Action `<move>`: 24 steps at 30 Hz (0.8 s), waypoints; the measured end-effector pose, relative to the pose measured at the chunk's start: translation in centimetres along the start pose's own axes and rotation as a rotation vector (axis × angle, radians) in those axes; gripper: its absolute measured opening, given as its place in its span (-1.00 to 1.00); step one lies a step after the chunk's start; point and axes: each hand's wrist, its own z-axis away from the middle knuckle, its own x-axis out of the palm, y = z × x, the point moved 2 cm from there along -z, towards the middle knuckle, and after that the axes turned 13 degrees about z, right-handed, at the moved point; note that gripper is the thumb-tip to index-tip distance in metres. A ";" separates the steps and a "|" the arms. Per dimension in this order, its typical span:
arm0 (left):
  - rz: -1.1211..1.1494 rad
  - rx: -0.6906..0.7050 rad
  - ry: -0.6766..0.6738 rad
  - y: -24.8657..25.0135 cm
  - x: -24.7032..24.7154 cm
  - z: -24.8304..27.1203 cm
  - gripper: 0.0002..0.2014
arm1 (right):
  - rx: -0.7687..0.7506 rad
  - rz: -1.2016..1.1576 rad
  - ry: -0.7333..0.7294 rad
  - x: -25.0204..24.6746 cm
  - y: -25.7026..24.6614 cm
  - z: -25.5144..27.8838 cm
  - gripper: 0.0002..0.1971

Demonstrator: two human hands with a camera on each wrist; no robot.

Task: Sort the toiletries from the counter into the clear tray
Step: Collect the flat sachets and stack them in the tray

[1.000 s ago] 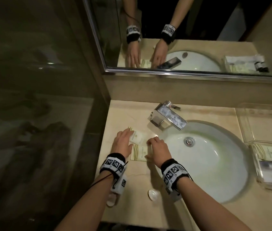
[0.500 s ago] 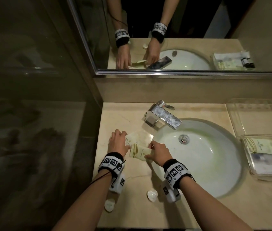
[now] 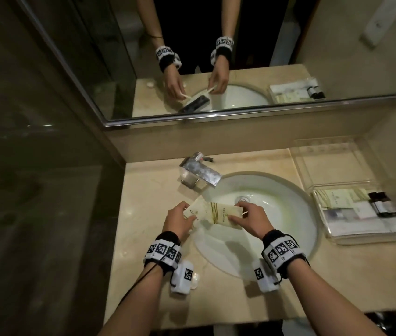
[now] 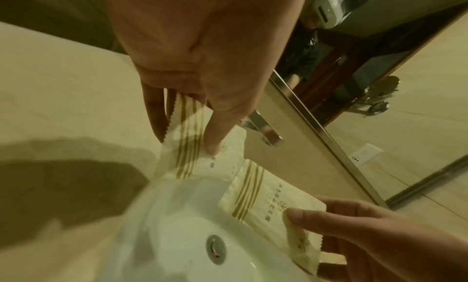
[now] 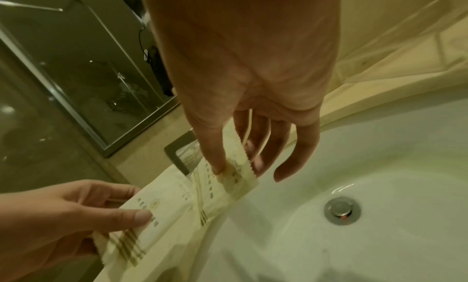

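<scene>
Two flat cream sachets with gold stripes are lifted above the sink's left rim. My left hand (image 3: pixel 180 220) pinches the left sachet (image 3: pixel 195 209) by its striped end, thumb on top (image 4: pixel 212 144). My right hand (image 3: pixel 250 218) pinches the right sachet (image 3: pixel 223 213) at its crimped end (image 5: pixel 238 172). The two sachets overlap in the middle. The clear tray (image 3: pixel 352 236) stands on the counter at the right and holds several packets and small dark bottles (image 3: pixel 382 204).
A white basin (image 3: pixel 277 221) with a metal drain lies under my hands, with a chrome faucet (image 3: pixel 199 173) behind it. A second clear tray (image 3: pixel 301 151) sits further back on the right. A small white round item (image 3: pixel 195 281) lies on the counter by my left wrist. A mirror runs along the back wall.
Both hands went from resting on the flat sachets on the counter to pinching one each; the sachets are now lifted and carried rightward over the basin's edge.
</scene>
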 end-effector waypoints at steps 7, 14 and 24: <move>-0.010 0.033 -0.020 7.8 9.7 2.2 -0.70 | 0.011 -0.058 0.095 -8.4 9.6 2.8 -0.71; -0.033 0.102 -0.033 16.2 18.6 4.2 -0.77 | 0.054 -0.167 0.171 -17.3 19.2 5.5 -0.67; 0.120 0.113 -0.097 20.3 24.6 5.4 -0.80 | 0.290 -0.133 0.289 -21.5 28.7 5.8 -0.52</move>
